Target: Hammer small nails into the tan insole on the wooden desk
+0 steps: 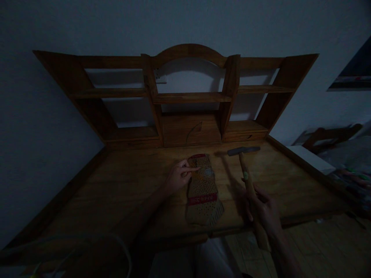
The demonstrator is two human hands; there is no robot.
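A flattened brown cardboard piece [203, 187] lies on the wooden desk in front of me. Red bands with pale lettering cross it, and many small dark holes or dots cover its surface. At its upper left, my left hand [179, 175] has its index finger stretched across the cardboard, with the other fingers curled. No object shows clearly in that hand. To the right of the cardboard, my right hand [265, 210] is wrapped around the wooden handle of a hammer [246, 175]. The hammer's dark metal head points away from me, above the desk.
A wooden shelf unit [191, 98] with several compartments stands along the back of the desk [139, 177]. Raised edges run along both sides. A wooden chair [333, 135] and a white surface [313, 160] are on the right. The room is dim.
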